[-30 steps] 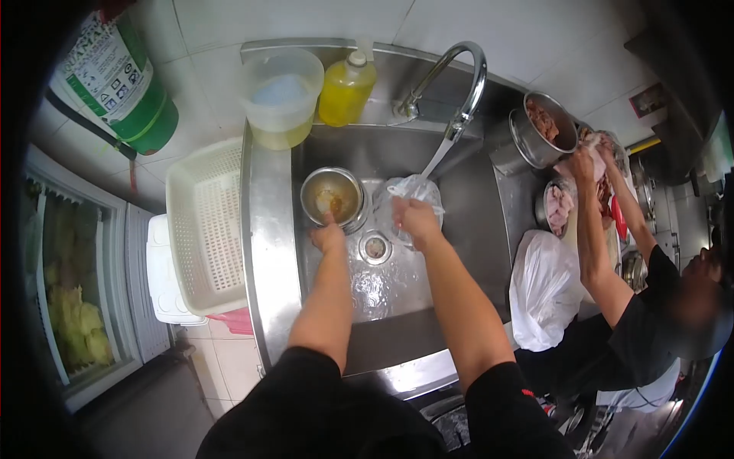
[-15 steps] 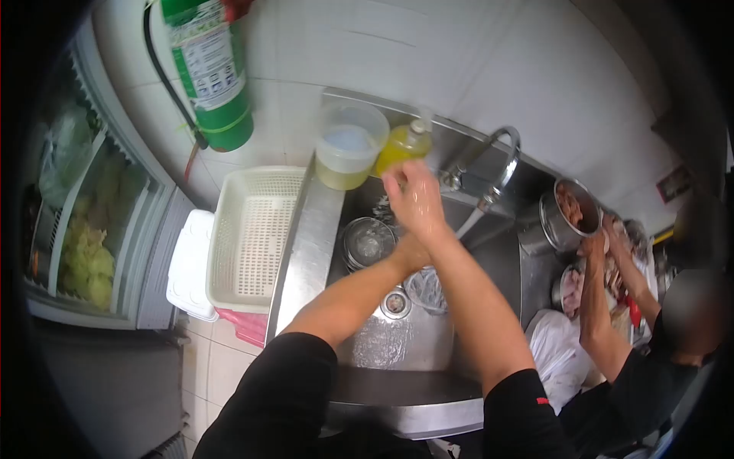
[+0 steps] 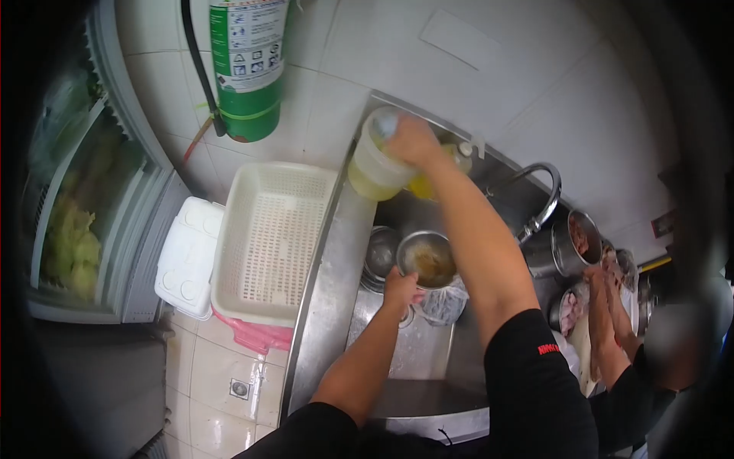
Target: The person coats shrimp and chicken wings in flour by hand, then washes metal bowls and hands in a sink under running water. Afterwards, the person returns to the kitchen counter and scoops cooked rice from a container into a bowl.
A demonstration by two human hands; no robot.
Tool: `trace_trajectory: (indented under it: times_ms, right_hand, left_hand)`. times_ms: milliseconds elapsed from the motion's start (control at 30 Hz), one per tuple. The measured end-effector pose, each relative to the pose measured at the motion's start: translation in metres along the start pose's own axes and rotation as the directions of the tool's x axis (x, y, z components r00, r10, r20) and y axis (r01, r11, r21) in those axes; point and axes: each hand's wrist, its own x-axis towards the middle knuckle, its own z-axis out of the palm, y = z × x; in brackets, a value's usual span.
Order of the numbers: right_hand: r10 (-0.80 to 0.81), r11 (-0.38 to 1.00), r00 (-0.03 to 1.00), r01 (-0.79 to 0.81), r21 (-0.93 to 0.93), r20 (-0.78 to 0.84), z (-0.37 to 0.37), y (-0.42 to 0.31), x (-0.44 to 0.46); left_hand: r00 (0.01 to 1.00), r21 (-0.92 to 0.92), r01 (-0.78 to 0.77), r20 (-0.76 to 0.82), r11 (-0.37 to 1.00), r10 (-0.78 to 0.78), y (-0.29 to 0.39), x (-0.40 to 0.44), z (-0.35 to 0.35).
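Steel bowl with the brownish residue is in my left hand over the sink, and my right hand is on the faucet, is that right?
Not quite: the head view shows your right hand at the plastic tub, not the faucet. The steel bowl is in your left hand over the sink.

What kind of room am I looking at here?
Probably a restaurant or other food-business kitchen: a steel sink with a curved tap, a big pot of what looks like raw meat, and a glass-fronted cabinet holding what appears to be produce.
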Motion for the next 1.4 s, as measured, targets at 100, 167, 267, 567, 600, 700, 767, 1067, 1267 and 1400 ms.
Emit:
trace_trajectory:
  times_ms: [100,167,267,567,600,700,767,1067,1267,1400]
  right_hand:
    - [0.105,0.89,0.961,0.022,0.455,-0.254,-0.038,0.011,-0.077]
    - [0.156,0.799,0.98,-0.05,0.599,-0.125,-0.035,0.035,-0.135]
    - [0.296,0.8,0.924,-0.378,0.467,0.241,0.025,0.062,-0.216]
    - [0.035,0.993,0.999,-0.037,-0.116,-0.016,0.185,0.145,-0.332]
    - [0.219,0.976,0.967,-0.214,0.049,-0.133,0.195,0.14,-0.324]
    - [0.487,0.778,0.863,-0.358,0.516,-0.136,0.254,0.137,-0.313]
    - [0.277,0.789,0.961,-0.227,0.571,0.0,0.282,0.153,-0.319]
    - [0.762,0.43,0.643,-0.421,0.798,-0.071,0.242,0.168,-0.326]
    - [0.909,-0.034,0.392,-0.266,0.963,0.14,0.234,0.121,-0.314]
    - [0.511,-0.48,0.754,-0.149,0.865,0.413,0.188,0.189,-0.322]
  left_hand:
    - [0.995,0.077,-0.081,0.071,0.994,0.076,0.005,-0.013,-0.015]
    - [0.989,0.101,-0.126,0.089,0.987,0.117,0.007,-0.028,-0.021]
    - [0.999,0.046,0.001,0.038,0.999,-0.003,0.011,-0.043,-0.021]
    - [0.982,0.684,-0.191,0.124,0.704,0.146,-0.02,-0.04,0.014]
    - [0.989,0.688,-0.148,0.12,0.71,0.09,-0.022,-0.043,0.027]
    - [0.928,0.828,-0.365,0.29,0.426,0.232,-0.028,0.021,0.02]
    - [0.947,0.836,-0.32,0.268,0.446,0.176,-0.006,0.003,0.031]
    - [0.974,0.87,-0.224,0.182,0.44,0.136,0.0,-0.039,0.07]
    - [0.975,0.178,-0.203,-0.056,0.963,0.216,-0.051,0.012,0.038]
    - [0.902,0.191,0.392,0.111,0.9,-0.417,-0.077,0.023,-0.022]
